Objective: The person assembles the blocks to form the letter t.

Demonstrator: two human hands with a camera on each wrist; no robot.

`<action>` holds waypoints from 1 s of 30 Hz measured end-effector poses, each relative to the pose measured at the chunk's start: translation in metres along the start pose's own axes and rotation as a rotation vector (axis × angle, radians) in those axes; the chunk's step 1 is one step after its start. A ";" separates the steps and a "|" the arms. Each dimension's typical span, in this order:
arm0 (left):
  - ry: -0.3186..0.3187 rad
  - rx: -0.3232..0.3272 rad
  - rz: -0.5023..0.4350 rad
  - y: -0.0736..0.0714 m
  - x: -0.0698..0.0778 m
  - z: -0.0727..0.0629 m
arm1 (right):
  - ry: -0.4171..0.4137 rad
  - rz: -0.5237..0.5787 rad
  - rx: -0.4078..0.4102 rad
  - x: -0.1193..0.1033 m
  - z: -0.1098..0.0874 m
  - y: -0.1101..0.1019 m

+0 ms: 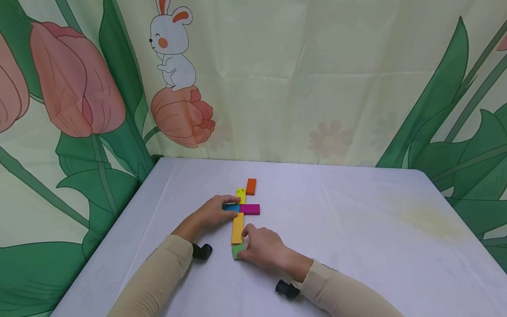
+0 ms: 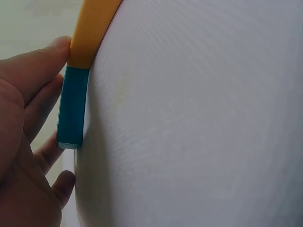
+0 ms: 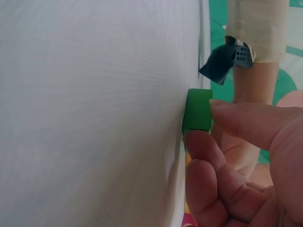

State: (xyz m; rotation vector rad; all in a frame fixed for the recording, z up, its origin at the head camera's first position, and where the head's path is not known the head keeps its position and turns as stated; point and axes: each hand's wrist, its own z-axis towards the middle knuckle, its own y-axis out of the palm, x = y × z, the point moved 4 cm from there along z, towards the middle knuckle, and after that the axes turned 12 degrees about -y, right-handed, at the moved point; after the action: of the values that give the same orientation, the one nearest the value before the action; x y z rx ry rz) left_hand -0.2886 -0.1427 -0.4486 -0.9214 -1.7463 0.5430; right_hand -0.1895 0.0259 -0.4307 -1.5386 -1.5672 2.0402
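Note:
Flat coloured blocks lie in a cross-like pattern on the table. My left hand (image 1: 215, 210) reaches over the blue block (image 2: 73, 109), its extended thumb at the near end of the amber block (image 2: 92, 33) and its fingers around the blue one's far side. Beside the blue block sits a magenta block (image 1: 250, 209), with a yellow block (image 1: 240, 193) beyond. At the near end of the amber block, my right hand (image 1: 265, 247) pinches a green block (image 3: 199, 109) between thumb and index finger. The green block stands slightly askew against the amber one.
An orange block (image 1: 251, 186) lies at the far end, beside the yellow one's upper corner. A white cloth covers the table (image 1: 336, 229). Behind it hangs a printed curtain (image 1: 277, 88). Black wrist cameras (image 1: 203, 252) hang by both sleeves.

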 end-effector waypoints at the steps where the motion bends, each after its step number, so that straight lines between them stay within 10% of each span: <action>1: -0.001 -0.001 -0.001 0.000 0.000 0.000 | -0.001 -0.001 0.000 0.000 0.000 0.000; 30: 0.017 -0.008 0.013 0.000 0.000 -0.001 | -0.143 -0.050 -0.018 0.003 0.004 -0.003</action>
State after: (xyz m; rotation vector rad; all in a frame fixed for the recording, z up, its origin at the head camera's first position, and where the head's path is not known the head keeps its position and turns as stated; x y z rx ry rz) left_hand -0.2877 -0.1426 -0.4476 -0.9414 -1.7297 0.5356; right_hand -0.1948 0.0265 -0.4303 -1.3723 -1.6597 2.1571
